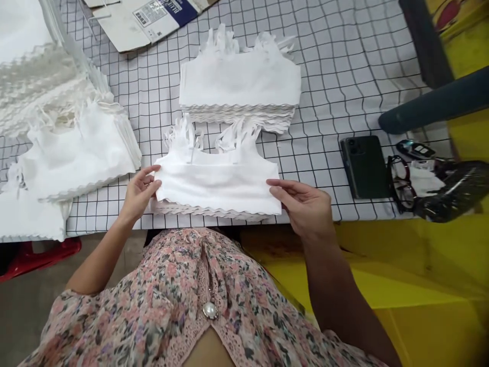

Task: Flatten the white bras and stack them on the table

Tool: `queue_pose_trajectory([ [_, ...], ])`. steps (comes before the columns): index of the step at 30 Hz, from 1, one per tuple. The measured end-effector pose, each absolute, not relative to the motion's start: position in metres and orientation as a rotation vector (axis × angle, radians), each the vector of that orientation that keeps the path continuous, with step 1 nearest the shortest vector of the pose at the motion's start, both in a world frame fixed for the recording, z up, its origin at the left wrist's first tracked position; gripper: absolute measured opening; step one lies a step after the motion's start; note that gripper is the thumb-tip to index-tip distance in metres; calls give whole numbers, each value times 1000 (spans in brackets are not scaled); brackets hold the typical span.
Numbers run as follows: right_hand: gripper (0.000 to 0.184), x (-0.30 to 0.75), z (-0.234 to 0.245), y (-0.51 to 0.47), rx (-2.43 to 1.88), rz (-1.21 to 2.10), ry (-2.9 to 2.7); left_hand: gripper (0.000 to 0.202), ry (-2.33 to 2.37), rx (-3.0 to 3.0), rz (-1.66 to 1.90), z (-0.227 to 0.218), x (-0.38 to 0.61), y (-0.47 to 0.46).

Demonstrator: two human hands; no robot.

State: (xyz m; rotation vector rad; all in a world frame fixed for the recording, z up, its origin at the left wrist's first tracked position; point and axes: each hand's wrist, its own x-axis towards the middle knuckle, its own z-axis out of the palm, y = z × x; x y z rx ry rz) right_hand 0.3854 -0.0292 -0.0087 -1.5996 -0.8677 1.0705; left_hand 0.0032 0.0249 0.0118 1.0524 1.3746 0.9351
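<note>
A white sleeveless crop top [217,181] with a scalloped hem and narrow straps lies flat in front of me. My left hand [139,193] grips its left side, and my right hand [301,206] grips its right side. Beneath it, the scalloped edges of a stack of similar white pieces [214,213] show. Another neat stack [239,81] sits just beyond the straps. More white stacks [76,153] lie to the left of my left hand.
The table has a white cover with a black grid [324,102]. A smartphone [364,167], black-framed glasses [401,183], a key fob [415,149] and a black plastic bag [454,191] lie at right. A cardboard flap [141,25] lies at the far edge.
</note>
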Motion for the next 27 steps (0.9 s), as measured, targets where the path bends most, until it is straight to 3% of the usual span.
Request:
queue_pose_trajectory([
  [4,32,395,-14,-42,-1707,894,-1152,46,1431,1279,843,11,-11,23],
  [10,65,351,-25,-46,-1776,98,-1903,67,1606,2212,722,-11,28,10],
  [13,77,328,-38,-42,-1659,166,-2224,83,1388,2430,515,-30,52,11],
  [17,89,352,-56,-50,-1773,246,-2202,98,1438,2449,529,-44,43,12],
  [19,87,377,-62,-50,-1827,271,-2117,97,1471,2430,582,-42,29,17],
  [22,75,410,-61,-20,-1770,234,-1928,75,1495,2375,744,-31,18,49],
  [27,39,444,-41,122,-1701,95,-1554,40,1428,2002,1056,-2,42,175],
])
